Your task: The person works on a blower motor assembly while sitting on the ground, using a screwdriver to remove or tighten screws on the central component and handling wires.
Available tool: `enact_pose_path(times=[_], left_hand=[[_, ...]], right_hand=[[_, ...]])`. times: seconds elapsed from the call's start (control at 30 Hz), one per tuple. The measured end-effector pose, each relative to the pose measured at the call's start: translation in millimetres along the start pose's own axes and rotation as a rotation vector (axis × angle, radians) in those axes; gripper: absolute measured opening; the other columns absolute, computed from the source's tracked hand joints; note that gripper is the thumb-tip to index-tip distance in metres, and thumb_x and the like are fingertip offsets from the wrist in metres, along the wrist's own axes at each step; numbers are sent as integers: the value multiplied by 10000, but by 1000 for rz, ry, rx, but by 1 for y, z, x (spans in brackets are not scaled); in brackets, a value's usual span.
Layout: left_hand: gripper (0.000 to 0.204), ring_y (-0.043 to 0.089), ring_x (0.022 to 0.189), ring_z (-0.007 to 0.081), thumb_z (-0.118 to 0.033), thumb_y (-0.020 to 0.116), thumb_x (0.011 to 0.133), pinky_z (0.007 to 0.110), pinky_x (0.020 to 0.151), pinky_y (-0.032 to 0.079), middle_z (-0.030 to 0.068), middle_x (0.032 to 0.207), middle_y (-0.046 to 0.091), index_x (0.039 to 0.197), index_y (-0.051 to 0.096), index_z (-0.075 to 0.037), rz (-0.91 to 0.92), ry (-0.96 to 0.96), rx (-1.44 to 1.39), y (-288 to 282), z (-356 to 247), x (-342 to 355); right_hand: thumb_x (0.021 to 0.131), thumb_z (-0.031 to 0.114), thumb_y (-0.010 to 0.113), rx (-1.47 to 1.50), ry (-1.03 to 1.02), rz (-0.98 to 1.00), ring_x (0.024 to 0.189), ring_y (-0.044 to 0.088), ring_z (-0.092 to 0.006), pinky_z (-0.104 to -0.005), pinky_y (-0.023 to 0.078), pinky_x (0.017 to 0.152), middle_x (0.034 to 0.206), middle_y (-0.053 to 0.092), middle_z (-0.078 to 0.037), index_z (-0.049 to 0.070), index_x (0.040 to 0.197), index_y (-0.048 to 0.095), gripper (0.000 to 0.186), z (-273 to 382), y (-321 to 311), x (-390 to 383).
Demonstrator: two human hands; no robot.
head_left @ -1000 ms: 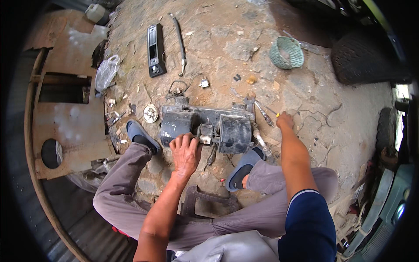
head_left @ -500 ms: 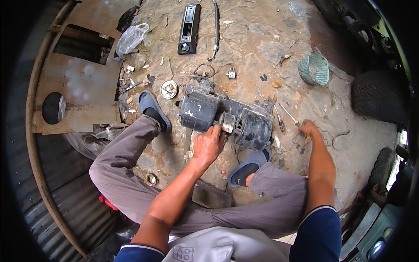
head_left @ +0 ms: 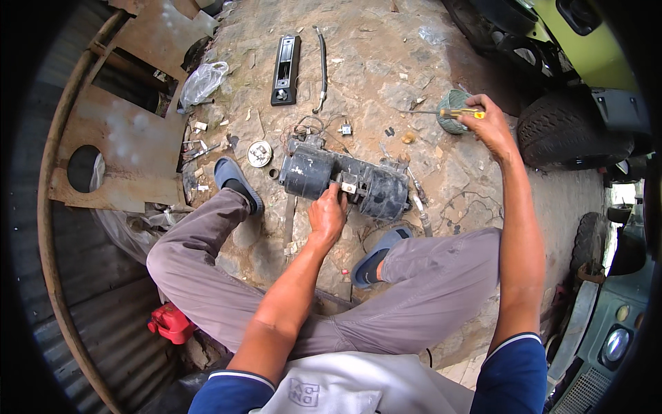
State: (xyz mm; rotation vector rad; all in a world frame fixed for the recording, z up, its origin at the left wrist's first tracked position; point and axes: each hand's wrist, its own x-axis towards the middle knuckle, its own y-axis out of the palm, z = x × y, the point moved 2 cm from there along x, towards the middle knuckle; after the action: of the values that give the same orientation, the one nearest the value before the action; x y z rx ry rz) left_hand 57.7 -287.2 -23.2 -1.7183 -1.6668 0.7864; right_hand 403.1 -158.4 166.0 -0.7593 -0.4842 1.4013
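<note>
A dirty black blower unit (head_left: 308,174) with two drum-shaped housings lies on the ground between my feet. My left hand (head_left: 327,218) grips its middle, fingers closed beside a small pale metal piece (head_left: 349,188). Out to the right, my right hand (head_left: 491,126) is raised and closed around the yellow handle of a screwdriver (head_left: 452,112). Its thin shaft points left, in front of a green woven basket (head_left: 451,125), well apart from the blower unit. Thin wires (head_left: 308,125) come off the unit's far left end.
Beyond the unit lie a long black control panel (head_left: 285,76) and a black hose (head_left: 323,72). A round tin of small parts (head_left: 259,153) sits near my left foot. Tools (head_left: 418,186) lie right of the unit. A tyre (head_left: 569,131) stands at right, a rusty sheet panel (head_left: 114,138) at left.
My right hand has lifted the screwdriver from near the ground and moved it up and away, toward the basket. My left hand stays on the blower unit. The view has shifted slightly.
</note>
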Motion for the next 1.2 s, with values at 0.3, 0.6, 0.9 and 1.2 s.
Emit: enact_pose_path(times=[0.3,0.6,0.9,1.2], left_hand=[[194,676,767,430,-154,677,891,504,659,520,226,824,695,1009,583,-31,-35,-150,-90,4,-6,-22],[191,692,1005,350,-24,524,962,418,892,603,183,1055,651,1130,544,65,69,-1089,-1516,42,38,-48],[289,643,1148,357,-122,477,1040,409,951,577,197,1203,633,1250,534,69,126,-1190,-1714,39,34,-51],[242,609,1199,350,-118,523,1029,428,1022,536,177,1204,597,1193,549,57,210,-1106,-1670,40,43,-55]], right_hand=[[919,246,681,487,40,57,603,598,-99,-250,486,461,816,643,-68,8,1101,556,325,75,70,-23],[947,218,613,318,115,228,560,614,-138,-276,507,464,781,630,-101,-18,1059,511,280,67,130,-15],[941,239,615,307,133,268,547,610,-139,-285,503,449,766,630,-103,-24,1055,520,302,57,144,11],[924,235,595,308,176,343,538,589,-135,-287,500,441,783,629,-112,-49,1043,521,317,52,162,32]])
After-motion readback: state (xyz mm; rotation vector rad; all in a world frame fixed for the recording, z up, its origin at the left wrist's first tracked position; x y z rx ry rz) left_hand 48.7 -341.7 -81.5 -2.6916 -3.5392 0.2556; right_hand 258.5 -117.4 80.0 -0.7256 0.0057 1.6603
